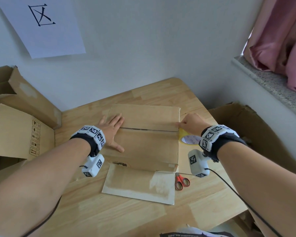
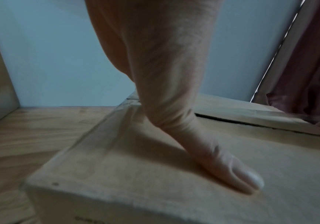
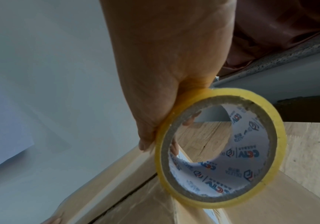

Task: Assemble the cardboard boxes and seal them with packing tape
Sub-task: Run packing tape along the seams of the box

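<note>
A brown cardboard box (image 1: 149, 144) stands on the wooden table (image 1: 123, 216), its two top flaps closed with a dark seam (image 1: 147, 129) between them. My left hand (image 1: 112, 129) lies flat and spread on the left end of the top, its thumb (image 2: 232, 171) pressed on the near flap. My right hand (image 1: 192, 123) is at the seam's right end and grips a roll of clear yellowish packing tape (image 3: 220, 148), which hangs beside the box's right edge (image 1: 189, 140). A shiny clear strip of tape lies over the flaps near the seam (image 3: 147, 201).
Red-handled scissors (image 1: 182, 181) lie on the table right of the box's lower flap (image 1: 138, 183), which is spread toward me. Opened cardboard boxes stand at the left (image 1: 19, 134) and right (image 1: 256, 141). A wall is close behind, with a stone sill (image 1: 272, 84) at right.
</note>
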Demonstrator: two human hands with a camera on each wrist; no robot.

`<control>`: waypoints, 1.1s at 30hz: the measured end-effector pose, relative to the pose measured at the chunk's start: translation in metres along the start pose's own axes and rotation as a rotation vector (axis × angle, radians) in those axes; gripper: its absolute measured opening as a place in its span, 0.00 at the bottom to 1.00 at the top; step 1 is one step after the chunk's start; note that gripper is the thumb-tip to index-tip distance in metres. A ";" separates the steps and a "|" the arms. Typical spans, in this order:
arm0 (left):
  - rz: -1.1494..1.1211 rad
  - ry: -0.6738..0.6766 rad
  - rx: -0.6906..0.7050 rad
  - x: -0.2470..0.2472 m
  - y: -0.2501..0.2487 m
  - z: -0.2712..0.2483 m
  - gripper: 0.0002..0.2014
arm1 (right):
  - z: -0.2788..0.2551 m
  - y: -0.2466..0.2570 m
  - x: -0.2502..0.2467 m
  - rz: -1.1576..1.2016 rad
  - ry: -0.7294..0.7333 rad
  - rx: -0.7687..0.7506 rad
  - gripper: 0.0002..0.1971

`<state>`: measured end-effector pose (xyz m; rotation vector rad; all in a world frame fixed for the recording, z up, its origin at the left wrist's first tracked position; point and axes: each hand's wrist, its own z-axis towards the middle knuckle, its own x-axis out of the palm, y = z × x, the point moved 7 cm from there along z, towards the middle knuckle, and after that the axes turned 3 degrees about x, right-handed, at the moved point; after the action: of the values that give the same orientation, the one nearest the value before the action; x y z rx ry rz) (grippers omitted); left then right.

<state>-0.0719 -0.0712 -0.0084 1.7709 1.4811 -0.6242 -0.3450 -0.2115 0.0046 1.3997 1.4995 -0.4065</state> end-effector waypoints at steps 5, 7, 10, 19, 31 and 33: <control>-0.073 -0.021 -0.011 -0.001 0.000 -0.001 0.68 | 0.000 0.000 -0.002 0.010 -0.003 0.005 0.30; -0.077 -0.022 -0.006 0.000 -0.001 -0.001 0.67 | 0.000 0.000 -0.002 0.007 -0.006 0.003 0.30; -0.073 -0.025 -0.007 0.001 -0.001 -0.003 0.66 | -0.001 0.001 0.000 0.000 -0.018 0.005 0.31; -0.070 -0.020 -0.007 -0.006 -0.002 -0.005 0.64 | -0.006 0.000 -0.002 0.010 -0.065 0.023 0.31; -0.076 0.001 -0.017 -0.004 -0.004 -0.005 0.65 | -0.003 -0.007 0.006 0.019 -0.125 -0.011 0.30; -0.084 0.000 -0.022 -0.003 -0.003 -0.004 0.65 | -0.003 -0.009 0.008 0.013 -0.134 -0.015 0.30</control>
<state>-0.0755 -0.0700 -0.0042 1.6998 1.5630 -0.6476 -0.3529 -0.2077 -0.0040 1.3430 1.3821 -0.4707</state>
